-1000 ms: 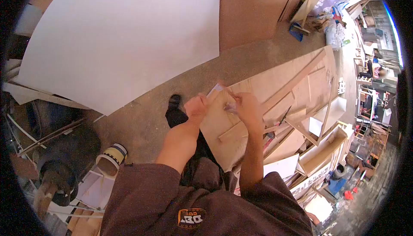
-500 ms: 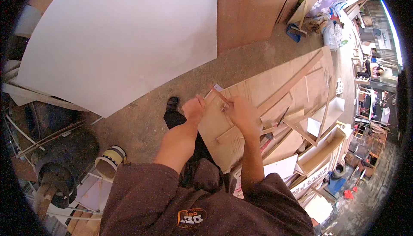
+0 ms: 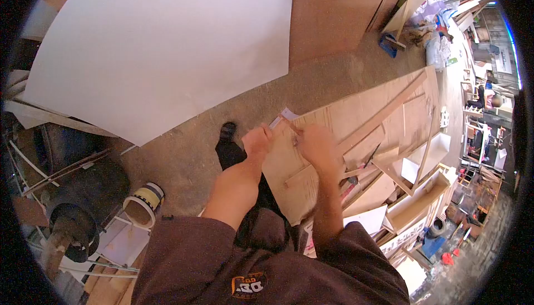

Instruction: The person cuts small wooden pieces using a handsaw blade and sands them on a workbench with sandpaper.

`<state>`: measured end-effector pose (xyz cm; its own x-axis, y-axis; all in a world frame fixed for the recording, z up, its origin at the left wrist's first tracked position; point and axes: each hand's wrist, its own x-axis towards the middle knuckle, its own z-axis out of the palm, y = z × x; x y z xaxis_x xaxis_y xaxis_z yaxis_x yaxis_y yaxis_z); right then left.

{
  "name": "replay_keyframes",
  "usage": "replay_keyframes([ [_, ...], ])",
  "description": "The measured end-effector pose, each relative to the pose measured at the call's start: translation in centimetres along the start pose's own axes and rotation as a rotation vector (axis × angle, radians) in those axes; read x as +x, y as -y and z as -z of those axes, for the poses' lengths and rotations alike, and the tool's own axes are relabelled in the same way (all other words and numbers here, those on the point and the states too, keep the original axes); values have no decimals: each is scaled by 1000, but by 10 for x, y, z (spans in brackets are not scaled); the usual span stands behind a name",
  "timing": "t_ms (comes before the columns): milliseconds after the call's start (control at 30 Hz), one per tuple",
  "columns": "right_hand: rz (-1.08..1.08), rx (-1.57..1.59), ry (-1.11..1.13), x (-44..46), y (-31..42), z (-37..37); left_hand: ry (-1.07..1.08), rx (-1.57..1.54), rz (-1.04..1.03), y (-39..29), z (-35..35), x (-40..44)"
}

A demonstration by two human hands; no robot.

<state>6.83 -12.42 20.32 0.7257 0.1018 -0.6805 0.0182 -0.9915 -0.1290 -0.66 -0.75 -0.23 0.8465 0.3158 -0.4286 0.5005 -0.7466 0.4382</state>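
Observation:
A pale plywood sheet (image 3: 283, 166) lies in front of me, with wood strips and offcuts on its right part. My left hand (image 3: 257, 140) is closed at the sheet's left edge; what it holds, if anything, is hidden. Over the sheet's near left part, my right hand (image 3: 316, 145) is closed round a thin brown stick (image 3: 292, 125), which points up and left. A small whitish piece (image 3: 288, 113) shows at the sheet's corner, just beyond the stick's tip. A long wood strip (image 3: 384, 110) lies across the sheet.
A large white panel (image 3: 167, 43) stands at the upper left beside a brown panel (image 3: 328, 16). On the floor at left is an open bucket (image 3: 143, 205). A blue dustpan (image 3: 387, 46), a wooden box (image 3: 420, 199) and wood scraps are at right. A person (image 3: 492, 98) is far off.
My right hand and the stick have shifted slightly over the sheet, and the stick's angle has changed. My left hand keeps nearly the same place. The whole view has shifted a little.

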Motion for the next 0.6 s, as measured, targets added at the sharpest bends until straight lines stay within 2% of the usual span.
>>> replay_keyframes([
  [67, -5, -10, -162, 53, -12, -60, 38, 18, -2, 2, 1, -3],
  [133, 58, 43, -255, 89, -38, -80, 28, 41, -10, -2, 10, 3],
  [200, 71, 164, -148, 70, -36, -50, 58, 48, -34, -1, 4, -14],
  [267, 92, 152, -162, 37, -33, -26, -31, -11, -48, 7, -10, -3],
  [367, 134, 169, -209, -32, -4, 15, -16, 33, -32, 2, -4, -4],
  [433, 186, 183, -271, -8, 4, -4, -20, 20, -23, 4, -8, 1],
  [500, -22, 53, -277, 75, -14, -92, -5, 14, 5, 8, -9, -5],
  [600, 58, 155, -240, 106, -23, -105, -80, -47, -46, 6, -4, 1],
])
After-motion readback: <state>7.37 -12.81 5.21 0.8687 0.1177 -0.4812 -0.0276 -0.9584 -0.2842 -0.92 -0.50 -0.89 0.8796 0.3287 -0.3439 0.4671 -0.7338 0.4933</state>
